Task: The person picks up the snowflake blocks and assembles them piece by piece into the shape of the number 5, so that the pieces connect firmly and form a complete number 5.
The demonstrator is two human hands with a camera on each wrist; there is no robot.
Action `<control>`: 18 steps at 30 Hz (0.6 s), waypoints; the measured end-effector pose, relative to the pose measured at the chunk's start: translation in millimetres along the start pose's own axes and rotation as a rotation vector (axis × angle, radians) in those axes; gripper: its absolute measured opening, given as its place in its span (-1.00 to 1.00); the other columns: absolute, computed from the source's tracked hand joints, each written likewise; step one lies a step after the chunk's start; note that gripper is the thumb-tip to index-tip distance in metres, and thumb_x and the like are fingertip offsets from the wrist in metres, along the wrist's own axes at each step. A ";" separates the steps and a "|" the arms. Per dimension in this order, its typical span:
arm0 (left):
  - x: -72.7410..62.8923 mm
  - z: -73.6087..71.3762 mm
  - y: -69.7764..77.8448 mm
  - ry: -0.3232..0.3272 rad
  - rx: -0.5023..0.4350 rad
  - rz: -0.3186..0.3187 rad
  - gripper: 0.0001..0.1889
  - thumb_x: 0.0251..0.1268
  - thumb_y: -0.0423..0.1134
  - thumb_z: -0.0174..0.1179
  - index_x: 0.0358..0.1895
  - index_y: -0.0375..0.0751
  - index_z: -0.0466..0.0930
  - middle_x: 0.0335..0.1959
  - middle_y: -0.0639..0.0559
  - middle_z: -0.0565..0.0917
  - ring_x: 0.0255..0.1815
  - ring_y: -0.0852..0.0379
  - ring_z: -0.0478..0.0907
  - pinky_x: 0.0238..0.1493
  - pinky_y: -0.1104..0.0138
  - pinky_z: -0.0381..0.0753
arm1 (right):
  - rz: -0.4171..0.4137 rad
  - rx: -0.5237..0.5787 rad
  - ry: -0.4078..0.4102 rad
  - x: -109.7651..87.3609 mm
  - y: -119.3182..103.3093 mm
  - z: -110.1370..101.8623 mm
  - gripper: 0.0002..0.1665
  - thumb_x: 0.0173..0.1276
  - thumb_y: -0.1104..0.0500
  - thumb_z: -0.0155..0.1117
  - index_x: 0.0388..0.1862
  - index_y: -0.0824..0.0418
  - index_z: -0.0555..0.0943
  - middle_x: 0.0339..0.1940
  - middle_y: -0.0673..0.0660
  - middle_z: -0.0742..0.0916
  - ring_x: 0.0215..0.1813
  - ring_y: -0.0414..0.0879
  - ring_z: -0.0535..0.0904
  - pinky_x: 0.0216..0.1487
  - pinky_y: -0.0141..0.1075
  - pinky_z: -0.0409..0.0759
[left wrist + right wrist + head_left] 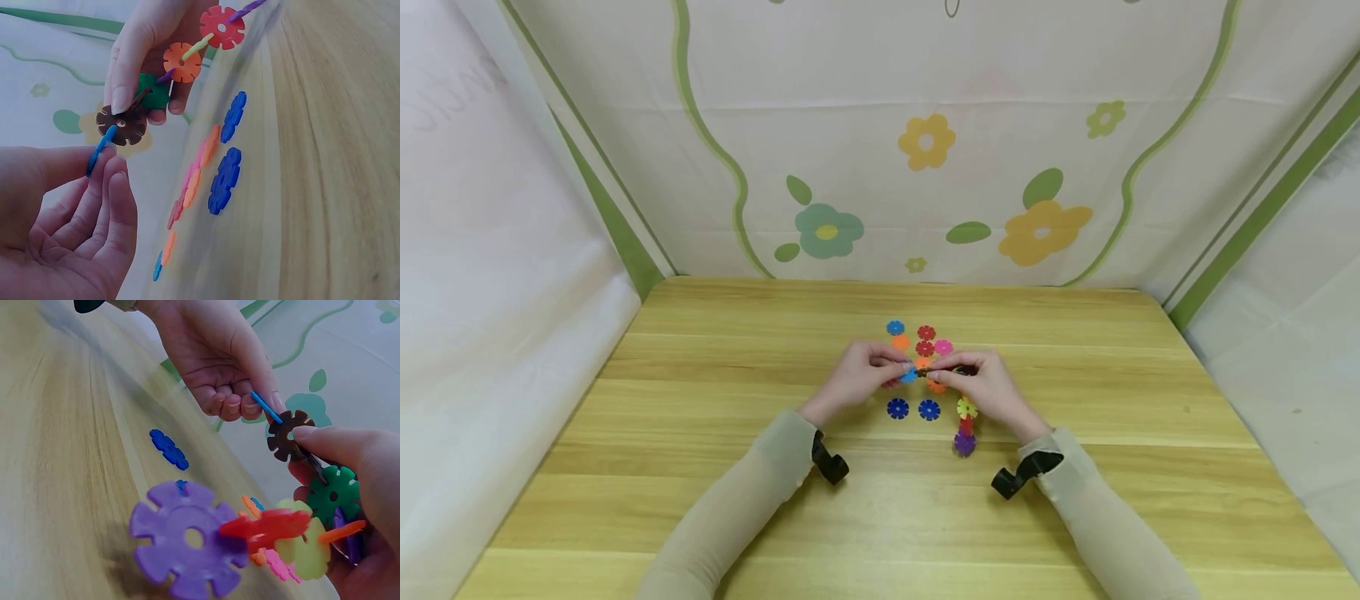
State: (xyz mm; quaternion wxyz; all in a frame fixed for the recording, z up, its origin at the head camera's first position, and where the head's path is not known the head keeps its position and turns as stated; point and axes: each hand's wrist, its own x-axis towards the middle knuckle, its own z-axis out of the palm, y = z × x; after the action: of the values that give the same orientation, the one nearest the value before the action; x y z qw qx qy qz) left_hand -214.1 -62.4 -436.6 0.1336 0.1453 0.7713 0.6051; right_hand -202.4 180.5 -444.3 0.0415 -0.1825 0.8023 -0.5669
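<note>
Purple disc (164, 540) way up front tails off a chain (175, 56), right hand (981, 379) pinching its brown disc (130, 132), left hand (865, 371) pinching a blue disc (100, 151) crosswise against brown's left edge.

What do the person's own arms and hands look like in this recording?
The left hand and right hand are bare, with no gloves. Long, plain beige sleeves, the left sleeve and right sleeve, end near the wrists. A left black wristband and right black wristband each carry a stubby piece jutting inward. No cables show.
</note>
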 end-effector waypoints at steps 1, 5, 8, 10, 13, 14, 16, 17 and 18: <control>-0.1 0.2 -0.4 0.003 0.003 0.000 -0.85 0.42 -0.27 0.33 -0.09 -0.28 0.76 -0.33 -0.06 0.76 -0.21 -0.26 0.71 -0.11 0.01 0.73 | 0.004 -0.006 0.000 -0.7 -3.1 0.3 -0.86 0.43 0.23 0.40 -0.11 0.22 0.81 -0.11 0.08 0.81 -0.21 0.14 0.64 -0.35 -0.31 0.59; -1.0 1.0 -0.6 0.013 0.010 -0.003 -0.86 0.42 -0.27 0.33 -0.09 -0.26 0.76 -0.34 -0.05 0.75 -0.22 -0.25 0.71 -0.11 0.00 0.73 | 0.018 -0.016 -0.007 -4.8 -21.0 1.2 -0.85 0.44 0.27 0.37 -0.09 0.28 0.79 -0.09 0.11 0.80 -0.14 0.06 0.66 -0.25 -0.12 0.67; -1.5 1.2 -0.5 0.014 0.003 -0.001 -0.85 0.42 -0.28 0.33 -0.09 -0.28 0.76 -0.34 -0.06 0.75 -0.22 -0.27 0.70 -0.10 0.00 0.73 | 0.021 -0.014 -0.012 -7.1 -31.3 1.9 -0.85 0.44 0.30 0.36 -0.10 0.32 0.79 -0.10 0.12 0.80 -0.16 0.03 0.66 -0.23 -0.07 0.67; -1.4 1.1 -0.8 0.011 -0.002 0.002 -0.85 0.41 -0.29 0.33 -0.09 -0.29 0.75 -0.35 -0.06 0.74 -0.22 -0.27 0.70 -0.11 0.01 0.73 | 0.019 -0.008 -0.015 -6.7 -29.6 2.0 -0.85 0.45 0.30 0.35 -0.10 0.32 0.78 -0.11 0.12 0.80 -0.15 0.00 0.66 -0.21 -0.05 0.67; -1.8 1.2 -0.3 0.008 -0.004 0.009 -0.85 0.41 -0.30 0.33 -0.09 -0.30 0.75 -0.35 -0.07 0.75 -0.22 -0.27 0.71 -0.12 0.01 0.73 | 0.025 -0.003 -0.015 -4.1 -20.6 2.6 -0.86 0.45 0.32 0.34 -0.10 0.33 0.78 -0.10 0.12 0.80 -0.14 -0.02 0.67 -0.16 0.02 0.68; -2.0 1.2 -0.1 0.008 -0.005 0.011 -0.85 0.41 -0.30 0.33 -0.09 -0.30 0.75 -0.35 -0.07 0.75 -0.21 -0.27 0.71 -0.12 0.01 0.74 | 0.025 0.000 -0.015 -3.0 -16.1 2.7 -0.86 0.45 0.32 0.34 -0.10 0.33 0.78 -0.10 0.11 0.80 -0.12 -0.02 0.67 -0.15 0.01 0.68; -2.5 1.1 0.3 0.010 -0.005 0.012 -0.86 0.42 -0.30 0.33 -0.09 -0.30 0.75 -0.35 -0.07 0.74 -0.21 -0.27 0.71 -0.12 0.02 0.74 | 0.024 0.008 -0.013 -1.0 -8.3 3.7 -0.86 0.46 0.33 0.33 -0.10 0.33 0.78 -0.10 0.12 0.80 -0.12 -0.01 0.67 -0.15 0.01 0.69; -2.8 1.2 0.7 0.012 -0.009 0.011 -0.86 0.42 -0.31 0.33 -0.09 -0.30 0.75 -0.34 -0.07 0.74 -0.21 -0.27 0.71 -0.12 0.02 0.74 | 0.027 0.013 -0.011 0.3 -4.1 4.4 -0.86 0.45 0.33 0.33 -0.10 0.33 0.78 -0.10 0.12 0.80 -0.12 -0.01 0.67 -0.15 0.00 0.69; -2.9 1.4 1.0 0.014 -0.014 0.007 -0.86 0.42 -0.31 0.32 -0.09 -0.30 0.74 -0.34 -0.07 0.74 -0.21 -0.27 0.71 -0.12 0.02 0.74 | 0.028 0.017 -0.008 1.5 -0.3 5.0 -0.86 0.45 0.33 0.33 -0.10 0.33 0.78 -0.11 0.11 0.80 -0.13 -0.01 0.67 -0.17 -0.02 0.69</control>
State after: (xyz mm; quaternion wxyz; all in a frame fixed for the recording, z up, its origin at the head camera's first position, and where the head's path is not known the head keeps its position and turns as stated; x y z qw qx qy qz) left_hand -210.8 -62.1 -435.9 0.1270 0.1427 0.7674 0.6121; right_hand -202.3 175.4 -445.6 0.0544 -0.1732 0.7996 -0.5724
